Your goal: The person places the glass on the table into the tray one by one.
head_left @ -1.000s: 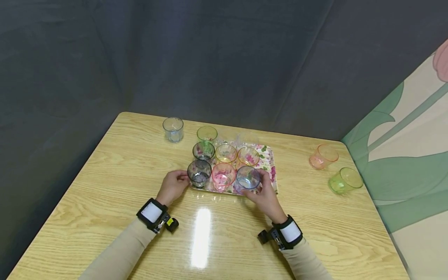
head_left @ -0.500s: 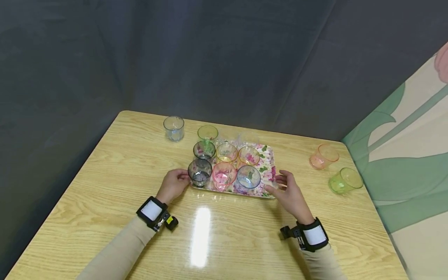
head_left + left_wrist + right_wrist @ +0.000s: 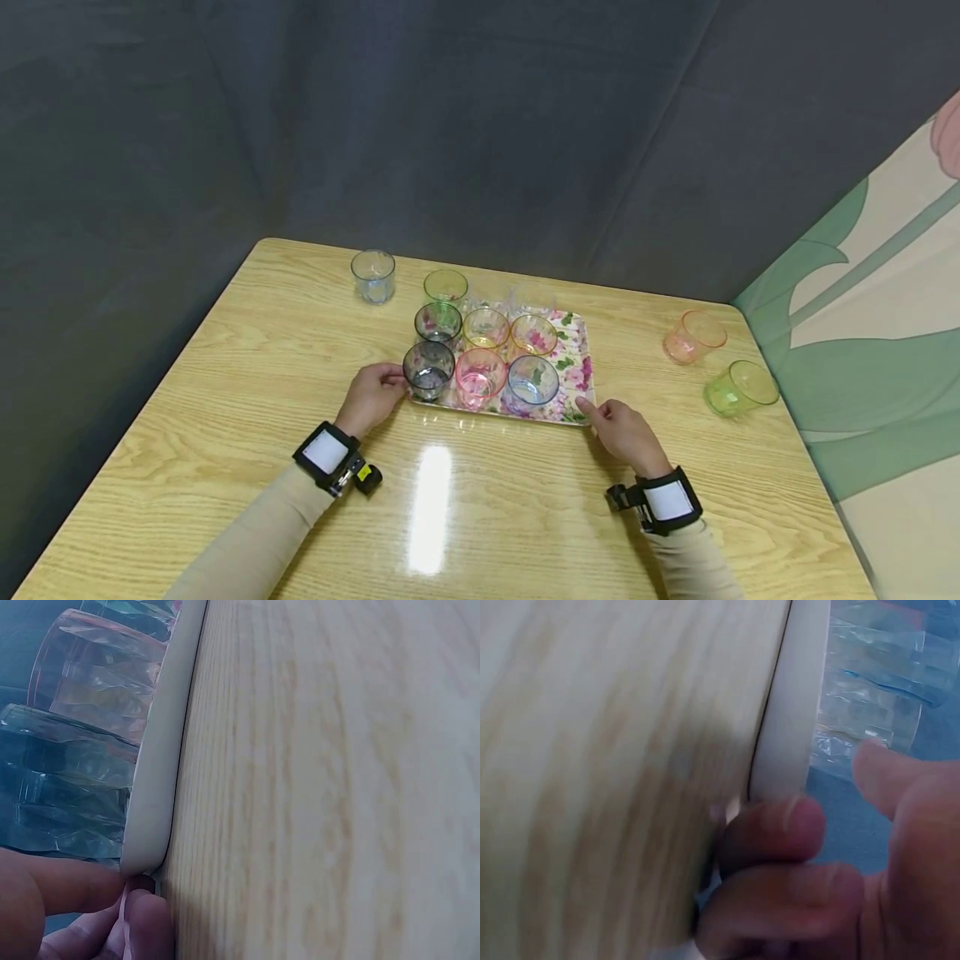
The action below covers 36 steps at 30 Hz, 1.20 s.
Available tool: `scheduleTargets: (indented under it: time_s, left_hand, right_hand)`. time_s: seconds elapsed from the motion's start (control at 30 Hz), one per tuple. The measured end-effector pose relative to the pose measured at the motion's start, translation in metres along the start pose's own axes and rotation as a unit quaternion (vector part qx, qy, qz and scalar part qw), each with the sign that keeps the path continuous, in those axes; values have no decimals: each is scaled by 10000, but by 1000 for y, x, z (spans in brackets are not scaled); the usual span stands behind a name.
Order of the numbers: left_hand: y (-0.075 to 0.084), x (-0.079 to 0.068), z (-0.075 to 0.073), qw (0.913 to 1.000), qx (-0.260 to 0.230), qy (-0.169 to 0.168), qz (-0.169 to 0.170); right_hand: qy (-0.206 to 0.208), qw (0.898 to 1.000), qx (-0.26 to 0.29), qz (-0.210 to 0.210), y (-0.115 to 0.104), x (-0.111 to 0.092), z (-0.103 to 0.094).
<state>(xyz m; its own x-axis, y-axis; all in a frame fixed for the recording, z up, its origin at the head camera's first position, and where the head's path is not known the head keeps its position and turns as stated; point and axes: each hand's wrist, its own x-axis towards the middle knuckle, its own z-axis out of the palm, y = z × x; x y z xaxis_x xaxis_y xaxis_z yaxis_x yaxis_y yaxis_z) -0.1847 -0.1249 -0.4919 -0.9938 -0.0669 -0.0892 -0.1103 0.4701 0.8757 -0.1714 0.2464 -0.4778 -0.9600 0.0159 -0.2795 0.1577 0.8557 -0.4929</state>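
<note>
A floral tray (image 3: 576,379) carries several tumblers, its front edge facing me. Along the front stand a dark grey tumbler (image 3: 428,372), a pink one (image 3: 481,379) and a blue one (image 3: 533,383). My left hand (image 3: 371,398) pinches the tray's front left corner beside the dark tumbler; in the left wrist view its fingers meet at the pale rim (image 3: 154,772). At the front right corner my right hand (image 3: 628,433) grips the tray, thumb above, fingers curled at the rim (image 3: 791,712). Its fingertips are partly hidden under the edge.
Behind are another dark tumbler (image 3: 438,323), a yellow (image 3: 486,329), an amber (image 3: 533,336) and a green one (image 3: 446,289), plus faint clear ones. Off the tray stand a pale blue tumbler (image 3: 373,277) at the left, an orange (image 3: 693,337) and a lime one (image 3: 741,389) at the right.
My right hand has let go of the blue tumbler, moved right and taken hold of the tray's front right corner. The left hand and the tray have hardly moved.
</note>
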Motion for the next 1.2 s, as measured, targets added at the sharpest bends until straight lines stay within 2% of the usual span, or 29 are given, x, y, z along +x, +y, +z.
scheduleTargets:
  time_s: [0.23,0.4,0.5,0.63,0.73,0.8,0.87,0.97,1.03,1.13,1.2]
  left_hand:
    - [0,0,0,10000,32,-29,-64]
    - [-1,1,0,9999,22,-115,-106]
    - [-2,3,-3,9992,-182,-283,-215]
    - [-4,10,-10,9956,-758,-389,-395]
    - [-4,19,-21,9948,-979,-151,-226]
    - [-1,26,-31,9953,-957,128,107]
    - [3,34,-42,9922,-1060,451,471]
    - [14,47,-59,9820,-1213,1041,1001]
    - [24,55,-70,9731,-1348,1422,1214]
    - [36,72,-81,9596,-1656,1867,1296]
    - [39,86,-85,9571,-1767,1947,1221]
  right_hand:
    - [94,9992,-260,-285,1,0,0]
    - [137,9987,-367,-331,1,0,0]
    - [126,9987,-368,-339,1,0,0]
    - [119,9984,-430,-362,1,3,0]
    - [128,9979,-514,-370,-1,5,1]
    - [141,9977,-557,-353,-1,6,0]
    - [130,9976,-592,-325,-1,7,0]
    - [63,9979,-589,-273,-2,9,0]
    - [-12,9982,-567,-214,-2,9,0]
    - [-94,9986,-510,-141,-2,8,0]
    - [-106,9986,-497,-119,-1,8,-1]
